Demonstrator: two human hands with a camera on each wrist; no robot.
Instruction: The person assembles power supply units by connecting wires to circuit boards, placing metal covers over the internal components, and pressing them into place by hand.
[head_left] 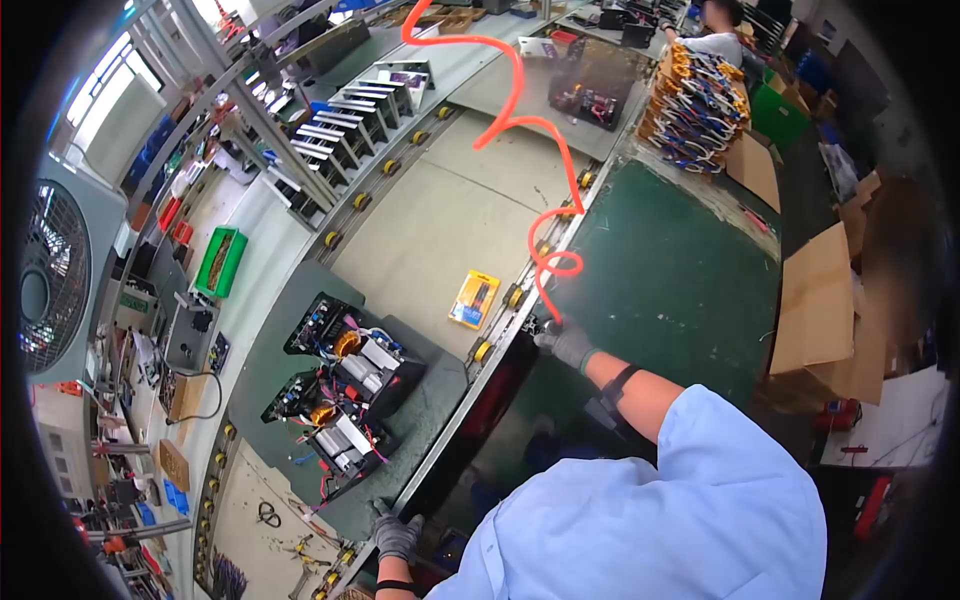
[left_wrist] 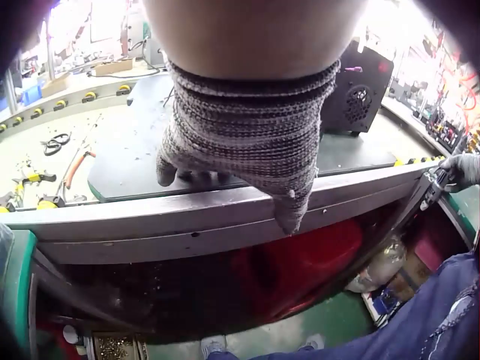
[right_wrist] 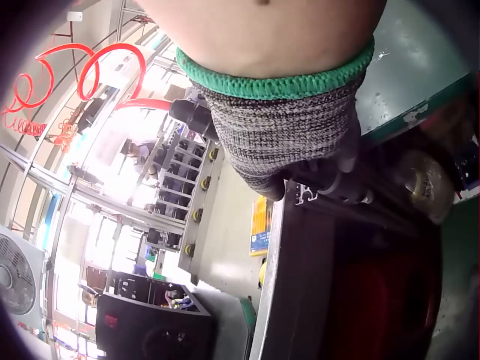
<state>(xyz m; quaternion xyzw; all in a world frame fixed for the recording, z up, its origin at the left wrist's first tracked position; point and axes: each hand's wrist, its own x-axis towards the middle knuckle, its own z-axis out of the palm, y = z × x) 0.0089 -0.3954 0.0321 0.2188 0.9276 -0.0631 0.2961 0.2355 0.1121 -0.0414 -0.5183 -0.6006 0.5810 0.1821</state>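
Note:
My gloved right hand (head_left: pixel 570 345) grips a dark air tool (right_wrist: pixel 191 116) at the conveyor's near edge. A coiled red hose (head_left: pixel 555 130) runs up from that tool. My gloved left hand (head_left: pixel 396 532) rests over the metal rail (left_wrist: pixel 150 225) and the edge of the dark board (head_left: pixel 410 455), its fingers partly hidden in the left wrist view. Two open black units, a nearer one (head_left: pixel 345 440) and a farther one (head_left: pixel 370 365), stand on the board with coils, silvery heat sinks and loose wires showing.
A yellow packet (head_left: pixel 475 299) lies on the conveyor beyond the board. Right of it is a green tabletop (head_left: pixel 670 280), with stacked wire bundles (head_left: pixel 695 110) and cardboard boxes (head_left: pixel 820 310) around it. Pliers (head_left: pixel 305 555) lie at lower left. Another person (head_left: pixel 715 40) is at the far end.

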